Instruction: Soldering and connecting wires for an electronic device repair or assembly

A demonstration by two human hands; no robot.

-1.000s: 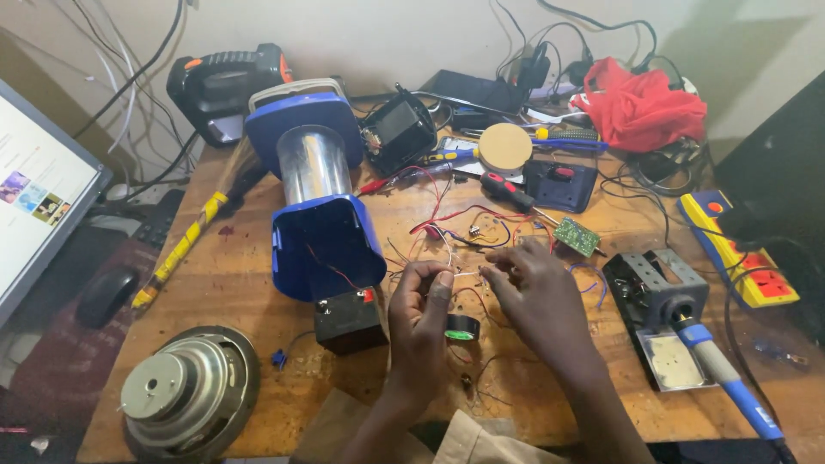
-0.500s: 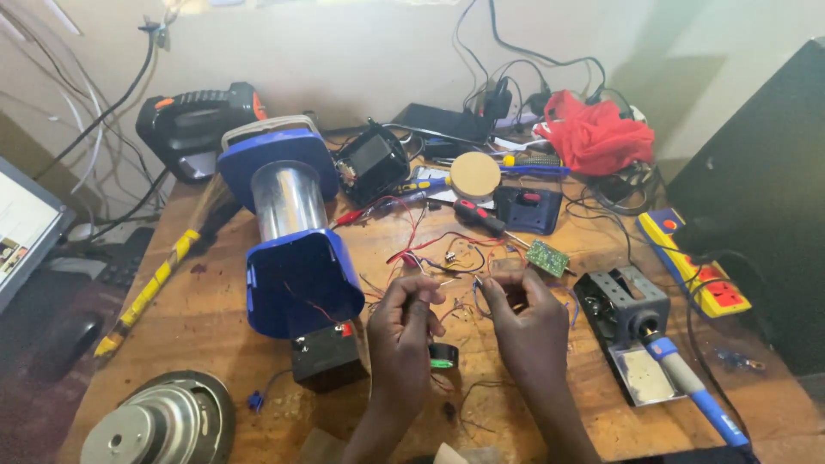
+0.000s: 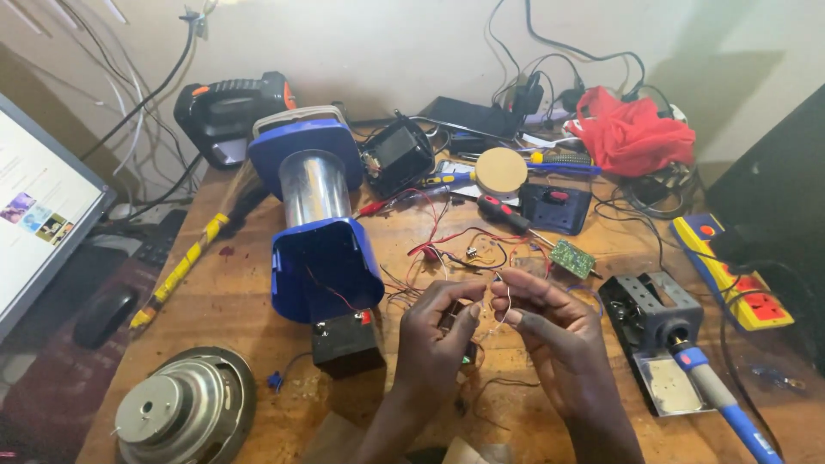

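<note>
Loudspeaker driver (image 3: 185, 414) lies at the table's (image 3: 232, 301) left corner; blue lantern (image 3: 320, 225) and black battery (image 3: 346, 342) follow. Centre: left hand (image 3: 434, 344) and right hand (image 3: 550, 339) each pinch a thin wire (image 3: 505, 302). Soldering iron (image 3: 718, 397) rests at the right.

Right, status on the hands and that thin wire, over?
Left hand and right hand pinch thin wire between fingers. Battery left, soldering stand right.
</note>
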